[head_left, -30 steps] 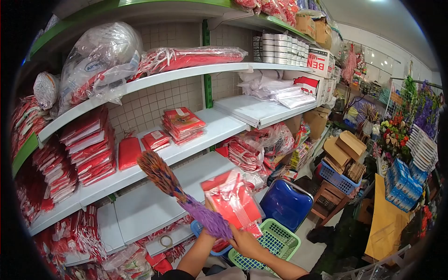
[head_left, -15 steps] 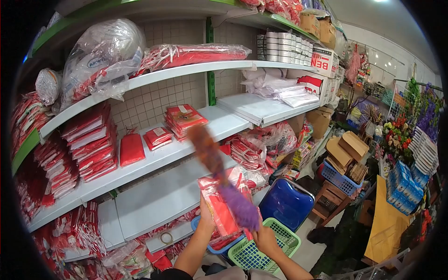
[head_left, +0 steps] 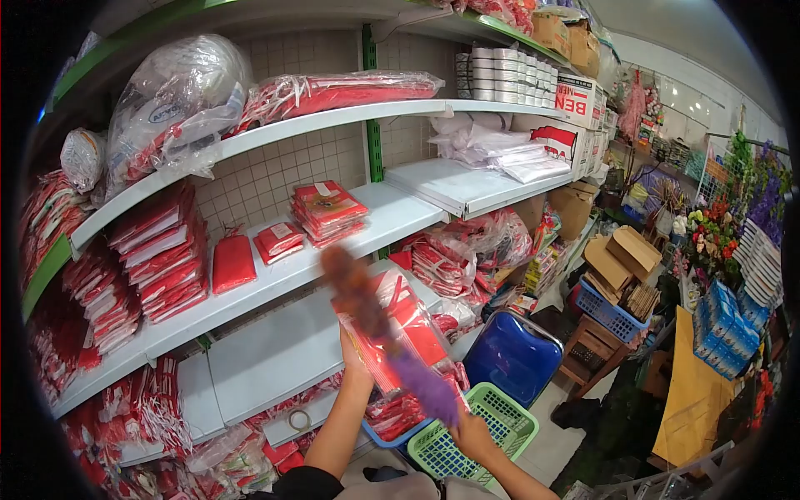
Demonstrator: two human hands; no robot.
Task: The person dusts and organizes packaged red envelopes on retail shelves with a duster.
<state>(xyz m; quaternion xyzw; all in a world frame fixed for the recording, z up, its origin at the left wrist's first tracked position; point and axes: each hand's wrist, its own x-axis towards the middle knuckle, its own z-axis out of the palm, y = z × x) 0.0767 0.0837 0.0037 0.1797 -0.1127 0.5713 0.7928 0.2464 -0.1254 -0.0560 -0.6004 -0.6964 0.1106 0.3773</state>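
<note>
- My left hand (head_left: 357,365) is gripping the red packets (head_left: 414,327) at their left edge, fingers partly hidden; I am now holding them higher and farther left than in the preceding frame.
- My right hand (head_left: 472,435) is closing fully around the purple end of the duster (head_left: 379,333).
- The duster is blurring and crossing in front of the packets; I cannot tell whether it is touching them.
- The blue basket (head_left: 398,441) below is now showing more of its red contents.
- The green basket (head_left: 528,437) is sitting beside it.
- The blue crate (head_left: 602,312) at right is holding cardboard (head_left: 640,302).
</note>
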